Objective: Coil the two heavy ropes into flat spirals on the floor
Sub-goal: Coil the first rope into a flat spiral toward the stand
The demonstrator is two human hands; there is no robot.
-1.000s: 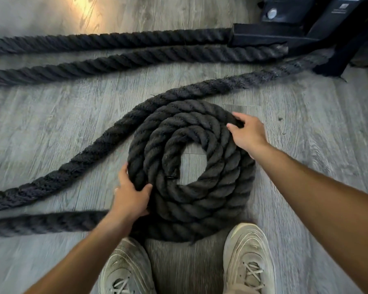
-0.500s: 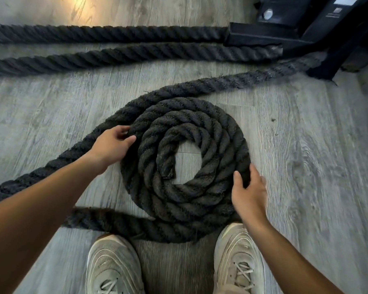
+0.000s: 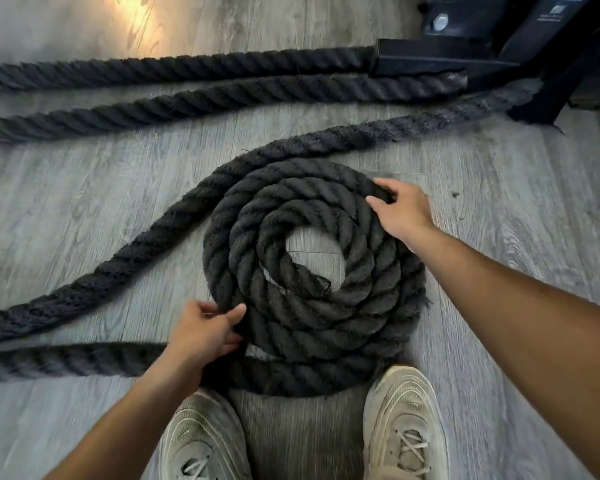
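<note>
rope coil [image 3: 312, 271] seemingly between both hands [image 3: 205, 332]

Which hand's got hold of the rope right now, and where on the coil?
Both. The left hand grips the outer turn of the rope coil at its near-left edge. The right hand curls over the outer turn at the far-right edge.
</note>
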